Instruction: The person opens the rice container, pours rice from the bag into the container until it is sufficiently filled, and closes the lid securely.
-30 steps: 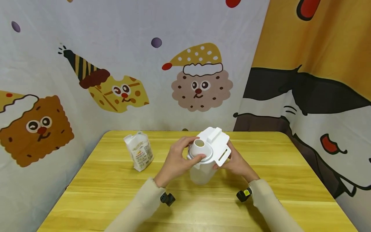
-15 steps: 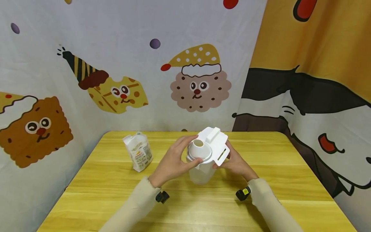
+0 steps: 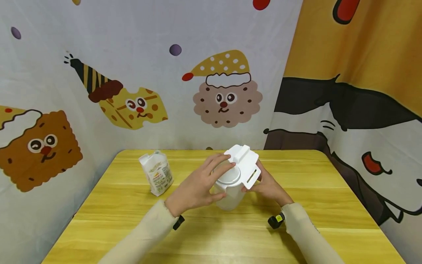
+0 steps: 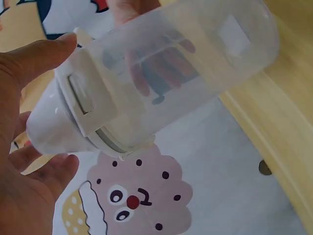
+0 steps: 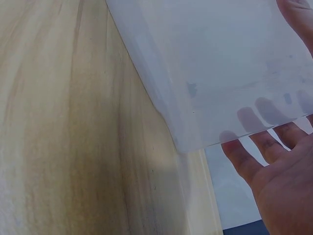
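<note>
Located between the left fingers (image 3: 224, 169) and the right fingers (image 5: 244, 159): translucent container (image 3: 232, 200), fitted with a white lid (image 4: 100, 103). Mounted on the lid, within the span of the left fingers: cone-shaped cap (image 4: 51, 125). Positioned just past the left fingertips and above the right fingers: flat, slotted white plate (image 3: 250, 163). On the left: spread and arched around the cap; firm grip or loose contact cannot be told. On the right: grasping the container body, with thumb opposed. Step in hand, by judgement: turning or adjusting the cap with the container braced. For the next move, maintain the right-hand hold, close the left fingers evenly on the cap and avoid tilting the body. Beneath both sets of fingers: wooden desk (image 3: 214, 234). Standing well apart, to the left of the left fingers: printed white bag (image 3: 156, 174).
</note>
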Available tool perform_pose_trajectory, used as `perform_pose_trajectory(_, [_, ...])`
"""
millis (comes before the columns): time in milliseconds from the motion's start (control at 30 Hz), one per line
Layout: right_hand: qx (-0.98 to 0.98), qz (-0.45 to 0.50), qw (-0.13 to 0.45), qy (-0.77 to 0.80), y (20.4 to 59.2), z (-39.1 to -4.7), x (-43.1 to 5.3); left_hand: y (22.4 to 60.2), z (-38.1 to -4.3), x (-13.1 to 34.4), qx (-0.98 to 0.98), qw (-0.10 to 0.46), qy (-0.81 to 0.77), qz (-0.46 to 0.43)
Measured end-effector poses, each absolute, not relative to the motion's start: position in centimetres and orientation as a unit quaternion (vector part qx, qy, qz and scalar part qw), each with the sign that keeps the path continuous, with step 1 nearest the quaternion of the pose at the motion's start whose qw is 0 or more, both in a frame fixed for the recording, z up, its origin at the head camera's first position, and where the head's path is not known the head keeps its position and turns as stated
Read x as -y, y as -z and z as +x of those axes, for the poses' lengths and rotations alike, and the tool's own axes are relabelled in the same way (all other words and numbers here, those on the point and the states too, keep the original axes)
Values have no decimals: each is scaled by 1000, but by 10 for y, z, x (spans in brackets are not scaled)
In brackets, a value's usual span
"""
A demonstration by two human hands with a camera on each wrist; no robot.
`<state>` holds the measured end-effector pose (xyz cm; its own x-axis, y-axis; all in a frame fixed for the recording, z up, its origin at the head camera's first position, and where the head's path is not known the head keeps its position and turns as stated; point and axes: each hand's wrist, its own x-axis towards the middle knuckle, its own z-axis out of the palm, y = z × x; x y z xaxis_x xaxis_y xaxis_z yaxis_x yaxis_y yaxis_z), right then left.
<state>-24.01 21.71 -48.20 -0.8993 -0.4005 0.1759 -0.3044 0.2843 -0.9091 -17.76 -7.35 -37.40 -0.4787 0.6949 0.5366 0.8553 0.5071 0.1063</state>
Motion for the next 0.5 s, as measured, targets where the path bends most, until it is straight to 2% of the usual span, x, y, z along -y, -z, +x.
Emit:
perform_pose_trajectory(200, [-805, -218, 41, 551, 484, -241, -217, 375, -177, 73, 847, 216, 139, -466])
perform_pose_trajectory(500, [-802, -213, 46, 556, 485, -240, -218, 377, -175, 71, 850, 253, 56, -460])
